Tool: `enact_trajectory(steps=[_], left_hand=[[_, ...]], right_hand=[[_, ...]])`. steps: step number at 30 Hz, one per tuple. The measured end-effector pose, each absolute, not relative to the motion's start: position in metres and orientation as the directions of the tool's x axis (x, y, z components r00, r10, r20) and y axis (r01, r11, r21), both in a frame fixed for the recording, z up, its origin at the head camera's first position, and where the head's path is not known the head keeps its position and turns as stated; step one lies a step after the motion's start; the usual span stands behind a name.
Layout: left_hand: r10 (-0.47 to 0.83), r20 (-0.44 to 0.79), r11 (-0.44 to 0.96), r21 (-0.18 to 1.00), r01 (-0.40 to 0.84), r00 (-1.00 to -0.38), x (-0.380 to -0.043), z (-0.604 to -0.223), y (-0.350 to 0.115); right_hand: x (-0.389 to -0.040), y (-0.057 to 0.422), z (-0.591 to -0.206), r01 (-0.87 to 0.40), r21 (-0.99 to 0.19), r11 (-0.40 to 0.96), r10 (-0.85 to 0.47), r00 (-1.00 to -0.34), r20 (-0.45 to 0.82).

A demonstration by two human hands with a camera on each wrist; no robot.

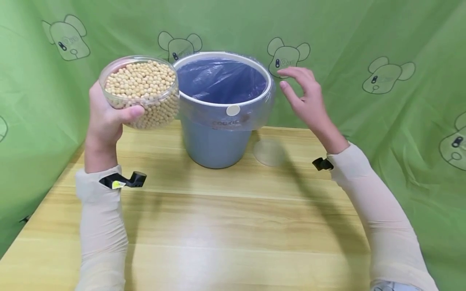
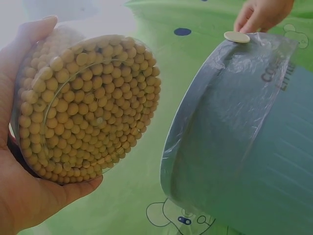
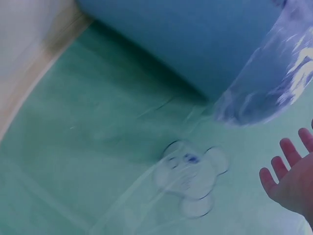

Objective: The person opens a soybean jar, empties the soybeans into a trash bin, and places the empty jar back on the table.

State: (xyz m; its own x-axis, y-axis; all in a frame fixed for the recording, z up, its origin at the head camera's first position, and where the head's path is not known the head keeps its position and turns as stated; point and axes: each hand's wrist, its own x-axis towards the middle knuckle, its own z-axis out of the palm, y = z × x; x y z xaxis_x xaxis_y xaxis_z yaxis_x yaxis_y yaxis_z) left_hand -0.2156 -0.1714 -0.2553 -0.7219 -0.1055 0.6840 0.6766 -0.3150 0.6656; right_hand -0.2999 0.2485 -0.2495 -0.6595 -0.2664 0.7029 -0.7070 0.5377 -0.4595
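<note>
Left sleeve (image 1: 100,230): pale, near left, with a black wrist mount (image 1: 123,180) at its cuff

Left hand (image 1: 103,117): far left, thumb and fingers curled around the side wall of the clear tub (image 1: 160,111), a one-handed hold

Clear tub: open-topped, raised off the table, just left of the bin and apart from it; filled close to the rim with pale beans (image 1: 140,79). Handling, by judgement: so full and loose a load calls for a level rim, slow movement and a hold well around the wall; a sudden tilt could shed beans, and a second hand at the base would steady the weight

Bin (image 1: 216,141): blue-grey, upright, far middle; clear liner (image 1: 218,76) folded over its rim, round white tab (image 1: 233,110) at the near edge. The loose overhang is best left unsnagged

Clear disc (image 1: 269,152): flat on the table, just right of the bin's base; perhaps a lid

Right hand (image 1: 306,95): far right, raised beside the bin and apart from it, fingers spread and slightly bent, holding nothing; available, it seems, to steady bin or tub

Surface: wood-grain table (image 1: 200,218), yellowish, glare near middle, shadows at right

Room: green cloth (image 1: 342,36) hung left, far and right, printed with big-eared cartoon heads
</note>
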Motion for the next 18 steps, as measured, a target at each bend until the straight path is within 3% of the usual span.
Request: enact_trajectory(steps=[10,18], left_hand=[[-0.152,0.642,-0.283,0.7,0.656,-0.751,-0.22,-0.249,-0.178],[-0.165,0.594,-0.231,0.753,0.616,-0.787,-0.226,-0.237,-0.187]], right_hand=[[-0.286,0.212,-0.258,-0.826,-0.368,0.428,-0.436,-0.545,0.716],[-0.291,0.209,-0.272,-0.847,-0.298,0.44,-0.488,-0.504,0.713]])
